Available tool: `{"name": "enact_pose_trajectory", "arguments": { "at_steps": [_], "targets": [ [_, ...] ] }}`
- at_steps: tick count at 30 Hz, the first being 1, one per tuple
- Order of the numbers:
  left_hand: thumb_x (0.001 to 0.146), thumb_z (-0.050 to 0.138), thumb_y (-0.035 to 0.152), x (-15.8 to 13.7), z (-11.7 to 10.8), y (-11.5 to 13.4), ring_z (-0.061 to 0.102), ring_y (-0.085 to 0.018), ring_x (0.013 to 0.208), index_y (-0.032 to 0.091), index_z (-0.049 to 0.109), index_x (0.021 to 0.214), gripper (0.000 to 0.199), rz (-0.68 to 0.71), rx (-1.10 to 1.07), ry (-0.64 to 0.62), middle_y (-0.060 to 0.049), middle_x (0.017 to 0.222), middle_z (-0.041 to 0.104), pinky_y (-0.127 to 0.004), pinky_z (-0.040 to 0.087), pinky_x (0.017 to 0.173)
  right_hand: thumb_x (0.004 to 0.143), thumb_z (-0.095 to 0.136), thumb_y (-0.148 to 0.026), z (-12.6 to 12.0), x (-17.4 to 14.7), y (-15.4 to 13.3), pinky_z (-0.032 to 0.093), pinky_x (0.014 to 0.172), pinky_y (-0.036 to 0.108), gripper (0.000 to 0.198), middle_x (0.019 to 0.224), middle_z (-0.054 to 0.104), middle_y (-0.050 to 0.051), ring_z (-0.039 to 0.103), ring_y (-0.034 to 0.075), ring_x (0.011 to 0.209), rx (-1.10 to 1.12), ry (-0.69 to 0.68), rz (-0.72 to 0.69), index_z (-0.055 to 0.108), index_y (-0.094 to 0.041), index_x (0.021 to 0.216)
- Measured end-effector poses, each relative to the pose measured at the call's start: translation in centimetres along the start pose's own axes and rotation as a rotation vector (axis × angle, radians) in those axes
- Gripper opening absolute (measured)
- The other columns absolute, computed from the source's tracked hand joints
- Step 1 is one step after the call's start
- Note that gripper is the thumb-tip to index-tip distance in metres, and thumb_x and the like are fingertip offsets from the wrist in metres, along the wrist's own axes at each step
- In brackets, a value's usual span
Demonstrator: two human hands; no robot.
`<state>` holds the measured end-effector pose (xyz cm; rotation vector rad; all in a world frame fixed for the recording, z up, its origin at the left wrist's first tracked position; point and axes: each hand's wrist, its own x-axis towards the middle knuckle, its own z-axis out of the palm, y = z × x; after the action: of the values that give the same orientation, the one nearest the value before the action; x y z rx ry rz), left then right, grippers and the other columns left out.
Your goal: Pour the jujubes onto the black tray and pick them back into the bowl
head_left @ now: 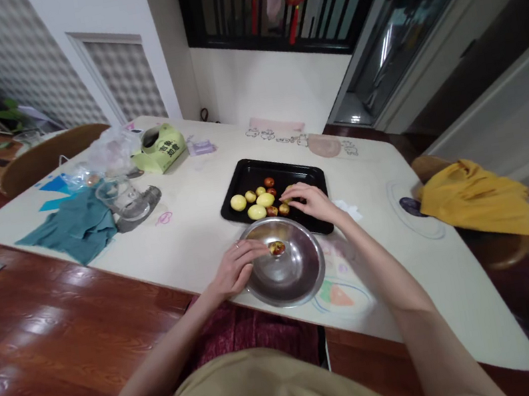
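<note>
A shiny metal bowl [304, 282] stands at the table's near edge. My left hand [238, 266] lies over its left rim, thumb and fingers closed around that side, fingers reaching inward. Close to those fingertips shows a red-and-yellow jujube [277, 248] in the bowl; whether the fingers touch it I cannot tell. Behind the bowl is a black baking tray [304, 174] with several yellow and reddish-brown fruits [265, 200], some bigger and pale yellow. My right hand [313, 202] reaches over the tray's right half, fingers pinched at a small yellowish jujube [288, 190], partly hidden behind them.
On the left are a teal cloth [71, 227], a clear glass cup [123, 200], a plastic bag [111, 149] and a green box [162, 149]. A white tissue [348, 209] lies right of the tray. Yellow fabric [475, 200] hangs over a chair at right.
</note>
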<state>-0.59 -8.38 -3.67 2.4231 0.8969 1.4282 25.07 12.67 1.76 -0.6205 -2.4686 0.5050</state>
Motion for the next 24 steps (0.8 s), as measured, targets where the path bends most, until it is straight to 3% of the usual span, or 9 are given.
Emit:
{"name": "enact_pose_trajectory", "arguments": {
  "at_steps": [4, 10, 14, 19, 24],
  "targets": [
    [0.115, 0.027, 0.038, 0.0, 0.0, 0.0, 0.069, -0.028, 0.123, 0.017, 0.066, 0.140, 0.050, 0.001, -0.008, 0.000, -0.016, 0.129, 0.075, -0.044, 0.051, 0.106, 0.099, 0.065, -0.023, 1.0, -0.3, 1.9, 0.059, 0.104, 0.045, 0.024, 0.122, 0.081, 0.008, 0.074, 0.027, 0.116, -0.026, -0.088, 0.006, 0.083, -0.027, 0.114],
    [0.115, 0.027, 0.037, 0.1, -0.1, 0.1, 0.070, -0.028, 0.121, 0.017, 0.066, 0.139, 0.049, -0.011, 0.012, -0.016, -0.015, 0.128, 0.076, -0.044, 0.051, 0.102, 0.098, 0.069, -0.028, 0.9, -1.1, 1.5, 0.055, 0.113, 0.046, 0.027, 0.133, 0.078, 0.008, 0.071, 0.027, 0.127, -0.060, -0.200, 0.053, 0.079, -0.025, 0.123],
    [0.115, 0.026, 0.036, 0.4, -0.2, 0.5, 0.070, -0.028, 0.119, 0.016, 0.067, 0.137, 0.050, -0.019, 0.000, -0.024, -0.016, 0.127, 0.076, -0.044, 0.051, 0.102, 0.095, 0.072, -0.026, 1.2, -2.2, 1.3, 0.055, 0.114, 0.047, 0.034, 0.138, 0.074, 0.011, 0.070, 0.028, 0.131, -0.076, -0.186, 0.090, 0.074, -0.024, 0.129],
    [0.115, 0.026, 0.036, 0.4, -0.3, 0.6, 0.071, -0.028, 0.118, 0.016, 0.068, 0.136, 0.051, -0.025, 0.009, -0.026, -0.017, 0.126, 0.076, -0.045, 0.051, 0.102, 0.098, 0.067, -0.026, 0.9, -2.8, 1.2, 0.058, 0.105, 0.043, 0.029, 0.134, 0.074, 0.014, 0.072, 0.028, 0.123, -0.107, -0.201, 0.092, 0.071, -0.021, 0.125],
    [0.115, 0.027, 0.034, 0.3, -0.2, 0.4, 0.071, -0.027, 0.117, 0.016, 0.067, 0.136, 0.049, -0.012, 0.015, -0.007, -0.015, 0.126, 0.076, -0.043, 0.052, 0.100, 0.101, 0.064, -0.034, -1.1, -2.4, -0.9, 0.057, 0.103, 0.044, 0.029, 0.130, 0.073, 0.014, 0.069, 0.030, 0.123, -0.089, -0.052, 0.044, 0.070, -0.021, 0.126]
  ]
}}
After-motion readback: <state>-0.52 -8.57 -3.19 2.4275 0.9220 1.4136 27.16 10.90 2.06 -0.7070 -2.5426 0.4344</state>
